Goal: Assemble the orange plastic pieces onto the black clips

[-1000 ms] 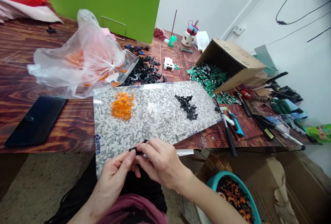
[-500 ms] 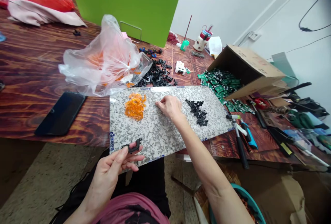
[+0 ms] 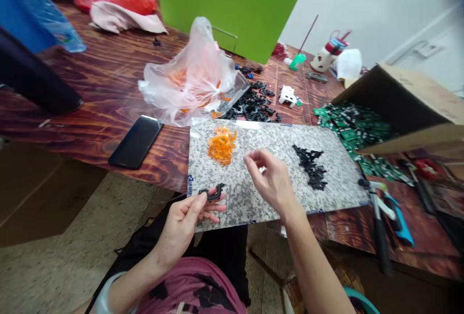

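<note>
Along the front edge of the speckled board (image 3: 239,203), the left hand (image 3: 184,222) grips a black plastic clip (image 3: 213,192) between thumb and fingers, a firm pinch that suits it. The right hand (image 3: 271,178) hangs above the board, fingers curled — anything held is too small to tell.

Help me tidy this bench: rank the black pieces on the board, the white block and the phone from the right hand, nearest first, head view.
Right hand:
1. Black pieces: board, to its right.
2. White block: table, beyond the board.
3. Phone: table, left of the board.
</note>
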A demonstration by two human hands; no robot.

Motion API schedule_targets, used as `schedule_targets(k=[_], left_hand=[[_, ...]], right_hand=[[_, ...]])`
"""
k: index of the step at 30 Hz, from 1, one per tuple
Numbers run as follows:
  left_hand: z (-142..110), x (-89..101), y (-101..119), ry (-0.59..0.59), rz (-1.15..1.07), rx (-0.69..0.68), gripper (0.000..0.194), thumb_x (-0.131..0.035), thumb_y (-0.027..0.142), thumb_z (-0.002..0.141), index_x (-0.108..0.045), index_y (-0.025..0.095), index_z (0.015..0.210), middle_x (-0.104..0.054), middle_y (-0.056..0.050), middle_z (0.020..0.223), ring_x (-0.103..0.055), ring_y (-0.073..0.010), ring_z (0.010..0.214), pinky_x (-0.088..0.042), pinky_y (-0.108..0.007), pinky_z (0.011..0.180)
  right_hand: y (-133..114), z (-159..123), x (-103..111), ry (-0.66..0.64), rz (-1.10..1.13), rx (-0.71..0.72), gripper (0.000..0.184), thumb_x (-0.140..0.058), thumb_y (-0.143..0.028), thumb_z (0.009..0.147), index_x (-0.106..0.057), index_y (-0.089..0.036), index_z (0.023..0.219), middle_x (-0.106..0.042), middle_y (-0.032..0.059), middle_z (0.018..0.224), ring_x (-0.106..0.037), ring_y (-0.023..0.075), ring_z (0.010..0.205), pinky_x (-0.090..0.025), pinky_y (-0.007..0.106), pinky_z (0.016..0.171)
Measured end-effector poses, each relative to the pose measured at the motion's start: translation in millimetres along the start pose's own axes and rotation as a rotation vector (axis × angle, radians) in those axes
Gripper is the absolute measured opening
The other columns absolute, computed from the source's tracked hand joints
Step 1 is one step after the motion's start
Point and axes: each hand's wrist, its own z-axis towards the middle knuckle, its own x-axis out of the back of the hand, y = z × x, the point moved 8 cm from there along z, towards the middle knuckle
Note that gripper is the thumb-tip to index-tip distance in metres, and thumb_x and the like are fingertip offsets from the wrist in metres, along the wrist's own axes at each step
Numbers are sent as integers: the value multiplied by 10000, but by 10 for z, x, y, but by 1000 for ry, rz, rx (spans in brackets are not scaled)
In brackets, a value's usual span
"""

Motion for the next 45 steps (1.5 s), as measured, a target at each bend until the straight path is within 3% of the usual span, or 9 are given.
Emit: schedule_targets(k=[3, 7, 12, 26, 35, 40, 45], left_hand=[[13, 7, 0, -10, 29, -29, 322, -569, 380, 847, -713, 133, 998, -764, -90, 876, -710, -234, 751, -560, -300, 642], [-2, -3, -13, -37, 116, -55, 314, -529, 358, 876, -717, 132, 987, -759, -59, 801, -697, -201, 706, -538, -300, 716], [-37, -69, 22, -91, 160, -80, 332, -492, 362, 892, -726, 133, 952, -743, -46, 782, -677, -203, 742, -522, -293, 743], [-76, -71, 37, -100, 220, -90, 333, -467, 347, 902, -709, 136, 988, -713, -42, 777, -631, -194, 750, -502, -291, 757], [-53, -13, 52, 3, 362, -129, 319, -540, 360, 851, -675, 145, 657, -629, -2, 616, -600, -173, 685, -496, -241, 651], [-55, 9, 108, 37, 407, -165, 290, -544, 348, 846, -692, 146, 699, -665, -12, 659, -621, -191, 730, -499, -248, 686], [-56, 23, 151, 52, 430, -186, 312, -543, 331, 843, -678, 138, 639, -663, -16, 615, -594, -157, 614, -481, -229, 626]], right_hand=[[-372, -440, -98, -68, 208, 145, 81, -479, -200, 883, -543, -183, 837, -598, -7, 718, -548, 92, 600, -424, 192, 571], [-517, -725, -271, -88, 219, 205, 65, -492, -150, 870, -542, -178, 841, -592, -4, 717, -529, 86, 585, -403, 189, 551], [-474, -732, -338, -89, 193, 204, 70, -502, -146, 856, -540, -174, 804, -575, -13, 679, -503, 79, 542, -378, 186, 517], [-471, -735, -343, -108, 188, 170, 100, -506, -150, 839, -540, -181, 751, -585, -11, 646, -507, 80, 515, -393, 176, 505], [-476, -743, -365, -110, 213, 150, 88, -520, -154, 836, -543, -180, 755, -577, -17, 630, -501, 80, 504, -389, 180, 497], [-451, -789, -418, -154, 241, 70, 50, -513, -195, 852, -557, -188, 829, -598, 0, 690, -531, 99, 545, -409, 197, 503], [-375, -818, -438, -149, 336, -43, 40, -531, -228, 864, -553, -194, 860, -626, 1, 716, -554, 97, 543, -437, 195, 512]])
